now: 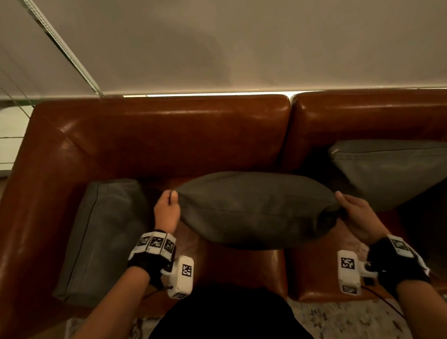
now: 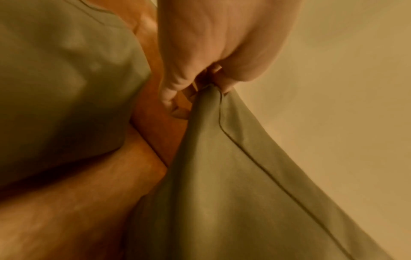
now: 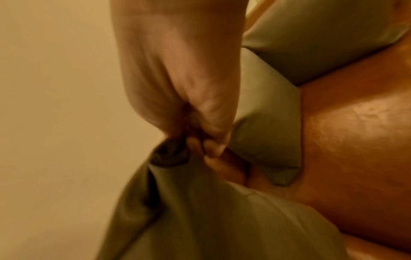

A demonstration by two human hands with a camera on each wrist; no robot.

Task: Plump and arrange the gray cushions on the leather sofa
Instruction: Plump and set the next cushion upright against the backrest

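Observation:
A gray cushion hangs above the seat of the brown leather sofa, held by its two upper corners. My left hand pinches its left corner, seen close in the left wrist view as the left hand on the cushion. My right hand grips the right corner; the right wrist view shows the right hand bunching the cushion. A second gray cushion leans on the left armrest. A third gray cushion leans on the backrest at right.
A pale roller blind hangs behind the sofa, with a bead chain at its left. A patterned rug lies in front of the sofa. My dark clothing fills the lower middle.

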